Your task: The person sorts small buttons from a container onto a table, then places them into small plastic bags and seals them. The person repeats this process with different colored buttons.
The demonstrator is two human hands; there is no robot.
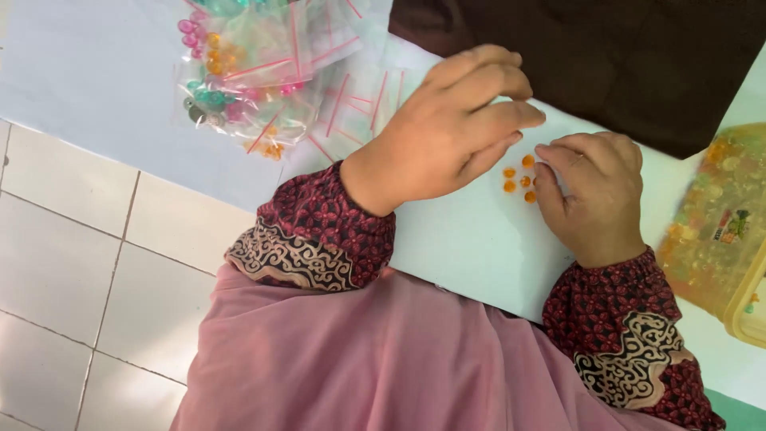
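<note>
Head view, looking down on a pale blue-white table top (471, 239).

Left hand (447, 128): palm down over table, fingers stretched toward small cluster of round orange translucent beads (519, 179). Fingertips close together, just beside the cluster on its left; contact with any bead not discernible. Nothing seen clamped; grip state cannot be told, underside of fingers hidden.

Right hand (594, 195): palm down, fingers curled, fingertips at right edge of the cluster, touching or nearly touching the nearest bead. Whether a bead is pinched: cannot tell, fingertips folded under.

Orange beads: about five visible, lying loose on table surface between the two hands, close to one another, near centre of frame.

Surroundings:
- Heap of small clear plastic zip bags with red seal strips (271, 72), upper left on table, well apart from hands; some hold pink, orange and teal beads, others appear flat and unfilled.
- Dark brown cloth (630, 64), upper right, lying on table just behind the hands; left-hand fingers near its lower edge.
- Clear plastic bag of mixed yellow-orange beads (718, 215) at right edge, resting in or against a pale yellow plastic container (746, 311); exact relation unclear.
- Sleeves with dark red floral print and black-and-cream patterned cuffs (319, 239) on both wrists.
- Pink garment (383, 359) filling lower frame.
- White tiled floor (72, 263) at left, below table edge.
</note>
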